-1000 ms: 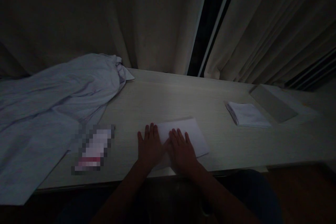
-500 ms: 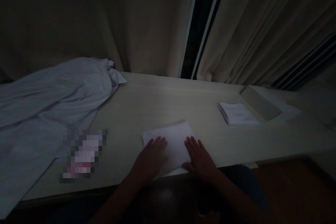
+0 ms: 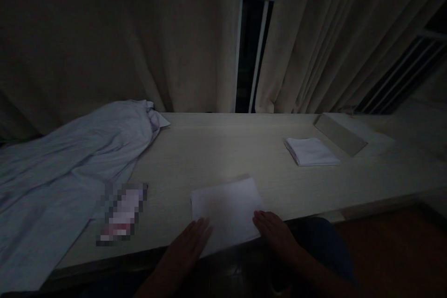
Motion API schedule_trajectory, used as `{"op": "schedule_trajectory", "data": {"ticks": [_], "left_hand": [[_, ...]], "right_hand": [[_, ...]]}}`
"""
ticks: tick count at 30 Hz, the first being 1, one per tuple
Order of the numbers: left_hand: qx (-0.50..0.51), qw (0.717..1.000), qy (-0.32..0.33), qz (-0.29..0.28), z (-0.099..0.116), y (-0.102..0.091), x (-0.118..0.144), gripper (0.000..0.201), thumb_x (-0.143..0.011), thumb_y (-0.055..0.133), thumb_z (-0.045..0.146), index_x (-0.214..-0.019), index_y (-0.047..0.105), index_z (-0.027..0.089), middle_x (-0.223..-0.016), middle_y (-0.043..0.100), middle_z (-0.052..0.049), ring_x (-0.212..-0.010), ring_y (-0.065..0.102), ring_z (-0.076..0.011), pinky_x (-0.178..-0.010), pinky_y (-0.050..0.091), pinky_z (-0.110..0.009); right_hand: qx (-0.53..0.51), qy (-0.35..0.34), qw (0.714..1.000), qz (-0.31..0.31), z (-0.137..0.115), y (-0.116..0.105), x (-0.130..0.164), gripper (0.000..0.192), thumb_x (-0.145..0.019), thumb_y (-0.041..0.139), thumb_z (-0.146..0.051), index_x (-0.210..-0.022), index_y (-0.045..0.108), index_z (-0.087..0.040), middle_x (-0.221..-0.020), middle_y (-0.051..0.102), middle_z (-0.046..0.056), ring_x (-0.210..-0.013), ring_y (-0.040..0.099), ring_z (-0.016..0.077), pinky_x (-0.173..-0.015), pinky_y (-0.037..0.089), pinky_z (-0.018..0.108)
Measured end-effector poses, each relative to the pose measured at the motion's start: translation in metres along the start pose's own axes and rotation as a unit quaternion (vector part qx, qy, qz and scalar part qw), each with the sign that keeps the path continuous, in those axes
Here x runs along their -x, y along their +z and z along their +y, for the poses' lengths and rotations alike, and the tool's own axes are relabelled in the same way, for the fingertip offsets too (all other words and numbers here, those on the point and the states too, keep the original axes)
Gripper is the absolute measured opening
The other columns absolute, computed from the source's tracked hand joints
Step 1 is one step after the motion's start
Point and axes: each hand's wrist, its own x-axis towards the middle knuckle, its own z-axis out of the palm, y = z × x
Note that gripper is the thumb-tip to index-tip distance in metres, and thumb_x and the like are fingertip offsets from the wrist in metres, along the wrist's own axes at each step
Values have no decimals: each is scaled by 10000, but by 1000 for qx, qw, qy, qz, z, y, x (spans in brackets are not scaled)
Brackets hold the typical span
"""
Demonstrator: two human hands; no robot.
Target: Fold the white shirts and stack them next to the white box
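A white folded cloth (image 3: 226,209) lies flat near the front edge of the table, straight ahead of me. My left hand (image 3: 190,242) rests at its near left corner with fingers stretched out, slightly blurred. At the right edge of the cloth is my right hand (image 3: 274,229), fingers extended and side by side, the tips touching the fabric. Neither hand grips anything. A second, smaller folded white cloth (image 3: 312,152) sits farther back to the right.
Loose pale fabric (image 3: 91,158) is heaped along the left of the table (image 3: 223,149), hanging over its front edge. Beside it lies a pixelated item (image 3: 124,214). A pale box (image 3: 342,135) stands at the back right, with curtains (image 3: 195,46) behind the table.
Both hands have drawn back toward me, from on top of the cloth to its near corner and right edge. The camera view has tilted up slightly.
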Motion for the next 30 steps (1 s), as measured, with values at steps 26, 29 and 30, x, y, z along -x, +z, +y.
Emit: {"op": "schedule_trajectory", "data": {"ticks": [26, 29, 30], "left_hand": [[372, 752, -544, -16, -91, 37, -145, 407, -799, 495, 429, -1041, 589, 116, -1002, 684, -173, -869, 658, -261, -767, 499, -387], [342, 761, -551, -18, -90, 45, -144, 496, -828, 466, 475, -1137, 540, 94, -1044, 666, -183, -926, 650, -273, -810, 488, -398], [337, 761, -553, -19, -88, 44, -142, 534, -838, 450, 501, -1171, 520, 89, -1039, 666, -182, -920, 652, -273, -809, 489, -400]], "right_hand": [[-326, 448, 832, 25, 115, -4, -174, 454, -744, 732, -273, -1144, 565, -138, -914, 675, 79, -766, 639, 178, -682, 494, 286], [-314, 438, 841, 41, 117, -3, -167, 472, -823, 662, -353, -1220, 520, -141, -999, 664, 103, -852, 637, 193, -752, 490, 307], [-313, 424, 848, 53, 117, -6, -161, 474, -849, 628, -376, -1244, 502, -146, -1036, 657, 109, -874, 635, 193, -766, 489, 309]]}}
